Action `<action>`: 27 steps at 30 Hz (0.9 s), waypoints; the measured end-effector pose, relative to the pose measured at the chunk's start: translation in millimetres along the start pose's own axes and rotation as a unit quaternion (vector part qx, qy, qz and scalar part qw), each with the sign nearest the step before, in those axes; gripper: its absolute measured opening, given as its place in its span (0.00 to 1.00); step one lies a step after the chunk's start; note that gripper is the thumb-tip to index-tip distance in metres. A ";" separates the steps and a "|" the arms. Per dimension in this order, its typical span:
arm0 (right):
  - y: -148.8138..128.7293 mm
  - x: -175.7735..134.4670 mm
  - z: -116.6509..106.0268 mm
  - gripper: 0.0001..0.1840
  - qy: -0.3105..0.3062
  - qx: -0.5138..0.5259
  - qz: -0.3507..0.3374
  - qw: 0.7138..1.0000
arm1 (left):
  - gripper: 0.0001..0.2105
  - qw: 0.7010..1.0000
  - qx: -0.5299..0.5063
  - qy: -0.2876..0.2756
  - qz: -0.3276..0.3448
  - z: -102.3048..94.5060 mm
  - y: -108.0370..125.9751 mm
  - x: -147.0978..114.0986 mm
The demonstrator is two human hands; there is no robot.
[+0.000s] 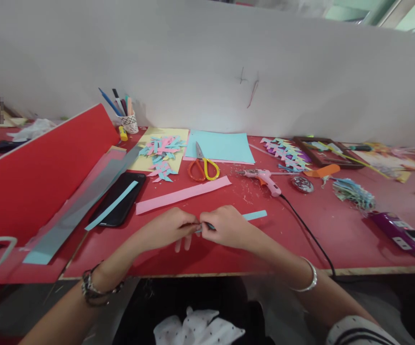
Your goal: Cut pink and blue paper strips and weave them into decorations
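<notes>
Left hand (178, 225), small piece of paper (199, 229) and right hand (225, 227), close together above the red table (225, 261).
From the left, a blue strip (116, 203) lies across a black phone (124, 211), then a pink strip (184, 195). Left thumb and forefinger pinch the paper; right fingers are curled on it. A light-blue end (255, 215) shows past the right hand; if it joins this paper, I cannot tell. Further right lies a pink glue gun (264, 179).

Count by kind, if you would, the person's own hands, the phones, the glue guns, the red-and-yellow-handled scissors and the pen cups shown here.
Hands: 2 (left hand, right hand)
Black phone: 1
Pink glue gun: 1
Scissors: 1
Pen cup: 1
Total: 6
</notes>
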State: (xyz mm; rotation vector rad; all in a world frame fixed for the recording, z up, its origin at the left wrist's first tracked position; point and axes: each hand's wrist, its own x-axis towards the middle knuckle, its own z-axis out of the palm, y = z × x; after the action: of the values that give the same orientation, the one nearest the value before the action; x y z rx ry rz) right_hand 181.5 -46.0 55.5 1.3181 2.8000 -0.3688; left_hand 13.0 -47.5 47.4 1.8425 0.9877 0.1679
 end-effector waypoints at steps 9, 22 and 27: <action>24.9 -5.1 -5.4 0.05 -0.009 0.082 -0.012 0.997 | 0.16 0.996 -0.086 -0.026 -0.029 -7.1 -15.8 -5.6; 91.6 -31.7 1.2 0.06 0.121 0.095 0.127 0.980 | 0.16 0.995 -0.052 0.010 -0.083 -28.7 -32.0 -39.0; 61.8 -27.2 -3.5 0.09 0.250 0.099 0.014 0.963 | 0.16 0.997 -0.017 0.005 -0.071 -24.3 -21.6 -33.8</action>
State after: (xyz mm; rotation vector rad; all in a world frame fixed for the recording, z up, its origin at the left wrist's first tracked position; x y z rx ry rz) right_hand 246.3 -27.9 49.8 1.7020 3.2101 -0.3677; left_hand -33.7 -50.0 51.9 1.7357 1.1116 0.1066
